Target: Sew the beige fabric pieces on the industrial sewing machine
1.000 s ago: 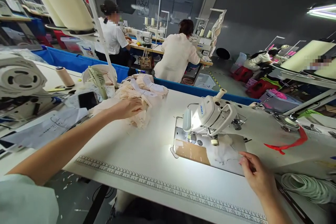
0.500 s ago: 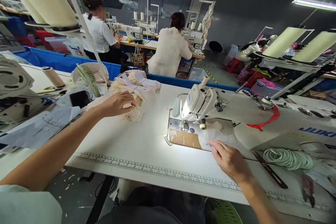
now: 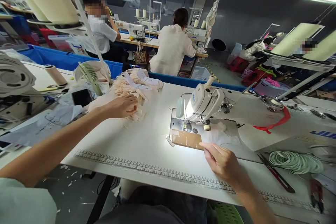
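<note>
I sit at a white sewing table (image 3: 147, 140) with a printed ruler (image 3: 147, 170) along its front edge. My left hand (image 3: 124, 106) reaches out and rests on a heap of pale peach fabric pieces (image 3: 136, 85), fingers curled into the cloth. My right hand (image 3: 223, 163) lies on the table just below the lit needle area, fingertips touching a thin white fabric piece (image 3: 223, 136) beside a brown cardboard guide (image 3: 187, 139). The white sewing machine (image 3: 204, 101) stands right behind it.
A small fan (image 3: 88, 73), a phone (image 3: 81, 97), papers and a thread spool (image 3: 55, 74) lie at the left. A coil of pale green cord (image 3: 296, 162), scissors (image 3: 277, 174) and a red ribbon (image 3: 275, 123) sit at the right. Other people sew at tables beyond a blue divider.
My right hand has slid left along the table from the right edge of the machine bed to the white fabric by the cardboard. My left hand stays on the peach heap.
</note>
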`<action>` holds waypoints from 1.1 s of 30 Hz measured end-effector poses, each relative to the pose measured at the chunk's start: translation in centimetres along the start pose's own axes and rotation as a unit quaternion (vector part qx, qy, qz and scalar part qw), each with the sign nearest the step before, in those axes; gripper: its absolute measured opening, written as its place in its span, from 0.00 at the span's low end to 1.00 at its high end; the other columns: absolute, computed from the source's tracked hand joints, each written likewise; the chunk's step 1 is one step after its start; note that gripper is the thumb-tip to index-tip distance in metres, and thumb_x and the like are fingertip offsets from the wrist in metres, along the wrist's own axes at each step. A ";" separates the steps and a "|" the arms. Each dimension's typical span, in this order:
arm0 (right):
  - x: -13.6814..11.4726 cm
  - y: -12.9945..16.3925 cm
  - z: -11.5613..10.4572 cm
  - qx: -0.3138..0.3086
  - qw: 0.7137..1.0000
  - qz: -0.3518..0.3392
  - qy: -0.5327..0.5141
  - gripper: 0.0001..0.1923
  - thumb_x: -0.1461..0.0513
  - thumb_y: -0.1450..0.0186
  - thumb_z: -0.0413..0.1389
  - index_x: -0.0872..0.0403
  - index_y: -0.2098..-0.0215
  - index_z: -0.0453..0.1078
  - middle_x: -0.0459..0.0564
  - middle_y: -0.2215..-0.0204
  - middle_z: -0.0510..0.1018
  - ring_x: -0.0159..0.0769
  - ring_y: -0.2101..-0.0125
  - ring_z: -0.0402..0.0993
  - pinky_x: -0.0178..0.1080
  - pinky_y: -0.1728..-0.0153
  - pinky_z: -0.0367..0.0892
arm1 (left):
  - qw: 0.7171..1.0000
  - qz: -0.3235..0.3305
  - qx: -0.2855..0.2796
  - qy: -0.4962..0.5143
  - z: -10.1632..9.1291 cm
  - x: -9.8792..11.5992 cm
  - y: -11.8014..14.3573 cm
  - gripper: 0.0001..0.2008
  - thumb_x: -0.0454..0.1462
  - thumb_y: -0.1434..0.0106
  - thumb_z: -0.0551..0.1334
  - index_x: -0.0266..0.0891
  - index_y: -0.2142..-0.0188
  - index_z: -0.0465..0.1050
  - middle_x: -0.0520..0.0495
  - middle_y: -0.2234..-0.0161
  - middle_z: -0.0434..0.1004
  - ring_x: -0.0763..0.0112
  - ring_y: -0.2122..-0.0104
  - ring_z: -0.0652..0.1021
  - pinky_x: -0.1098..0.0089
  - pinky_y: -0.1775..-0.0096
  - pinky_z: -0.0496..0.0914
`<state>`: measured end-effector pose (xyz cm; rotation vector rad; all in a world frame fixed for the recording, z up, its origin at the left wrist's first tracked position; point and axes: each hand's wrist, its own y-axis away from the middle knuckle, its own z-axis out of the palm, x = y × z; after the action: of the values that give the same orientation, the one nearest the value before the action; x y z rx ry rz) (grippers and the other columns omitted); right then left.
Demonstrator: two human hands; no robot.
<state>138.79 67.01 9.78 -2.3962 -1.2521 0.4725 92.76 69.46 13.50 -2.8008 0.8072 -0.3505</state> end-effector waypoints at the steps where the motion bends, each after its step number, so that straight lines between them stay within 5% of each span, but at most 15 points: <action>1: -0.5 -0.5 0.2 -0.005 1.000 0.010 -0.018 0.15 0.68 0.29 0.47 0.53 0.50 0.71 0.52 0.65 0.80 0.38 0.67 0.78 0.38 0.66 0.72 | 1.000 -0.009 0.015 0.023 -0.3 0.5 0.0 0.08 0.41 0.35 0.54 0.40 0.68 0.67 0.45 0.65 0.74 0.63 0.62 0.73 0.67 0.58 0.67; 4: -1.5 -2.5 1.4 -0.042 0.998 0.011 -0.035 0.15 0.64 0.27 0.46 0.53 0.47 0.70 0.53 0.62 0.77 0.38 0.66 0.76 0.39 0.66 0.71 | 0.991 -0.067 0.020 0.112 -0.8 2.3 -0.5 0.09 0.43 0.37 0.56 0.40 0.66 0.66 0.48 0.67 0.76 0.66 0.65 0.76 0.70 0.61 0.69; 10: -1.4 -5.8 3.7 -0.103 0.992 -0.050 0.051 0.13 0.59 0.27 0.48 0.52 0.53 0.72 0.50 0.66 0.71 0.34 0.72 0.65 0.37 0.72 0.59 | 0.943 -0.115 -0.114 0.289 0.4 6.9 -3.5 0.15 0.49 0.37 0.59 0.40 0.67 0.67 0.52 0.76 0.77 0.75 0.80 0.71 0.75 0.75 0.63; 18: -1.7 -4.4 3.6 -0.089 0.989 -0.057 0.103 0.13 0.57 0.27 0.48 0.55 0.58 0.71 0.51 0.67 0.71 0.37 0.69 0.64 0.40 0.68 0.56 | 0.927 -0.093 -0.091 0.351 6.0 13.6 -8.6 0.14 0.45 0.40 0.58 0.38 0.73 0.73 0.52 0.78 0.73 0.74 0.78 0.68 0.72 0.74 0.59; 24: -1.5 -3.9 3.8 -0.070 0.993 -0.041 0.089 0.13 0.59 0.27 0.47 0.55 0.54 0.72 0.51 0.66 0.72 0.38 0.68 0.65 0.41 0.68 0.57 | 0.926 -0.139 -0.099 0.336 9.9 14.0 -9.6 0.10 0.43 0.43 0.59 0.39 0.74 0.71 0.50 0.75 0.76 0.68 0.73 0.73 0.71 0.72 0.64; 33: -0.8 -3.3 3.0 -0.049 0.997 0.003 0.055 0.13 0.64 0.28 0.46 0.56 0.55 0.73 0.51 0.67 0.74 0.37 0.70 0.66 0.41 0.69 0.59 | 0.941 -0.185 -0.149 0.241 8.9 14.6 -10.0 0.08 0.41 0.40 0.59 0.41 0.71 0.72 0.53 0.71 0.79 0.68 0.70 0.76 0.71 0.69 0.62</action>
<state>134.66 68.67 8.87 -2.4717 -1.2468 0.2812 112.22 71.03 10.07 -3.1981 0.4270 -1.0968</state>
